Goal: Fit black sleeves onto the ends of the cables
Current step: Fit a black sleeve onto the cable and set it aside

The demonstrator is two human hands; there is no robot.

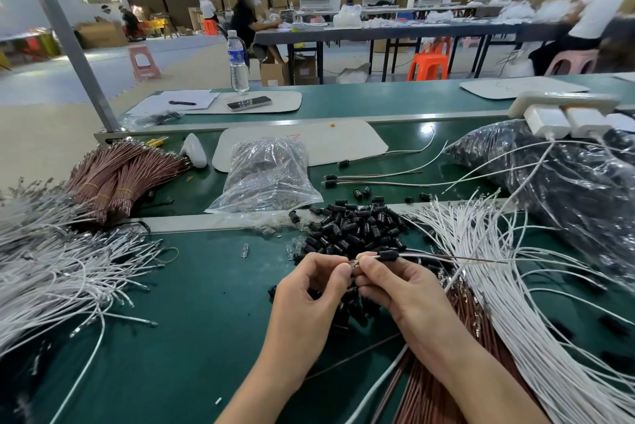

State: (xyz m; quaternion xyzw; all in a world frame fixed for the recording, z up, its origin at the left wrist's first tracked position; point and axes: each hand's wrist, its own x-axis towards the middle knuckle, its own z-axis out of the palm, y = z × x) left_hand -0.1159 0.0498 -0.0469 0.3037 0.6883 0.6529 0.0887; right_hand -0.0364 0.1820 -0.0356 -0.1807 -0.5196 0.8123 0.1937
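Left hand (309, 289), near centre: fingertips curled, pinching the end of the held cables (446, 257). Sleeve pile (357, 224): loose, just beyond the hands. Right hand (405, 289): thumb and forefinger pinch the same cables; black sleeve (390, 255) threaded on beside the fingertips. White cables (498, 286): fanned at right.

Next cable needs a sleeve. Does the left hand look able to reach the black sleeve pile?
Probably yes: the sleeve pile lies just beyond the left hand, nothing between, though that hand pinches a cable end.
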